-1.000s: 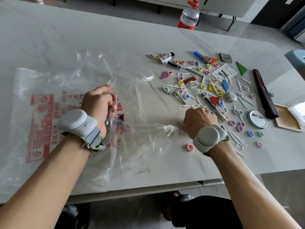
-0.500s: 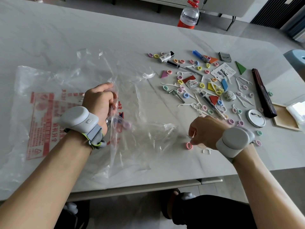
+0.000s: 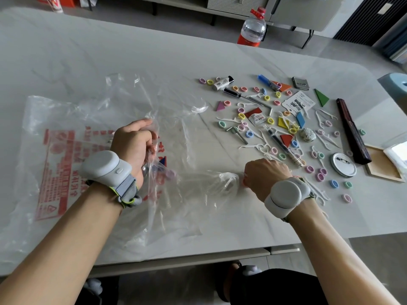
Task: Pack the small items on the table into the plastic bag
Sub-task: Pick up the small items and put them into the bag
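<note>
Our left hand (image 3: 134,146) is clenched on a gathered fold of the large clear plastic bag with red print (image 3: 66,172), holding its upper layer up. Our right hand (image 3: 266,175) sits at the bag's right-hand opening with its fingers curled under and hidden. A sliver of pink shows at them, but we cannot tell whether it grasps anything.

The bag lies spread on the pale grey table (image 3: 110,51). Inside the bag, just beside the held fold, we make out 1 dark blue triangular piece (image 3: 163,160) and about 2 pink rings (image 3: 170,172), blurred by the film.

We judge the packing barely begun, as nearly everything lies right of the bag:

- 1 black-handled screwdriver (image 3: 233,92)
- 1 white lighter (image 3: 223,83) and 1 blue lighter (image 3: 265,80)
- 2 metal hex keys (image 3: 239,134)
- 1 round metal badge (image 3: 343,165)
- 1 speckled grey ball (image 3: 307,134)
- 1 red sachet (image 3: 255,116)
- 1 printed white card (image 3: 298,103)
- 1 small grey tin (image 3: 300,83)
- 1 dark folded fan (image 3: 352,130)
- 6 flat coloured pieces, among them a green triangle (image 3: 321,97)

Pastel rubber rings (image 3: 333,184) number roughly 40, and white floss picks (image 3: 246,104) more than 10; both are too tangled for an exact count. 1 wooden frame (image 3: 382,167) lies farthest from the bag.
</note>
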Demonstrator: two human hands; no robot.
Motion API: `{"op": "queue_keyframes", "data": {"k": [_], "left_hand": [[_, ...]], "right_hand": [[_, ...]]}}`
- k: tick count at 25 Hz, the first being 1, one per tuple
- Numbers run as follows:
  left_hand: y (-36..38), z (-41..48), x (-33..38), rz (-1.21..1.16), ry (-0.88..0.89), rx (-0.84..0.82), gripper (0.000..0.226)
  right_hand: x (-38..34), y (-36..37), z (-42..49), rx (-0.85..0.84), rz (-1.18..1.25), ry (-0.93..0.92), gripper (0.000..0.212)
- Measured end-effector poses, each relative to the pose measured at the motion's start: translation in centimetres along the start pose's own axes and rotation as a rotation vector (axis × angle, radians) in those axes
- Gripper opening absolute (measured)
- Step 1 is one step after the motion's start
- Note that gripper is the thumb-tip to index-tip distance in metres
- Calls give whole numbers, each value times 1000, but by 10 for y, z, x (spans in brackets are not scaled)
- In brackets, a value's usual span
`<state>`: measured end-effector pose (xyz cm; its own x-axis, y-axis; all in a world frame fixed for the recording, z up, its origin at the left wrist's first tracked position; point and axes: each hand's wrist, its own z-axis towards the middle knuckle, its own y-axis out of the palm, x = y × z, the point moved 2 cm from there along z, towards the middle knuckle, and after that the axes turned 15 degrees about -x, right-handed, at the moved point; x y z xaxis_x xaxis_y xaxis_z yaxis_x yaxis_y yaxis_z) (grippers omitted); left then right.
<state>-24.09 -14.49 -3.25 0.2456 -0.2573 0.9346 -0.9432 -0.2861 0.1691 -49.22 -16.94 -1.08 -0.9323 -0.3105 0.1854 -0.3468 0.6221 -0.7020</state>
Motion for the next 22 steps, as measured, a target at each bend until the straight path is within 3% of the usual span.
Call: {"op": "queue_keyframes", "data": {"k": [3,6,9,12,16,19,22], "left_hand": [[-1,-2,1,8,9,5,61],[-2,-2,3,18,1,21,58],[-3,-3,3,13,5,20,58],[-9,-1,3,21,15,-5,62],[-15,1,6,82,14,-8,69],[-13,-3,11,34,6,-12,61],[-8,-5,13,20,3,-12,61]], "right_hand": [[-3,-5,10,109,272,-66,20],[-18,-25,21,215,845,-210,18],[-57,-43,30,102,1219,-315,17],[-98,-46,39,-34,1171,-324,18],[-122,-48,45,-81,1323,-609,20],[-117,-48,52,9,1389,-654,29],[-106,-40,61,230,1048,-491,34]]}}
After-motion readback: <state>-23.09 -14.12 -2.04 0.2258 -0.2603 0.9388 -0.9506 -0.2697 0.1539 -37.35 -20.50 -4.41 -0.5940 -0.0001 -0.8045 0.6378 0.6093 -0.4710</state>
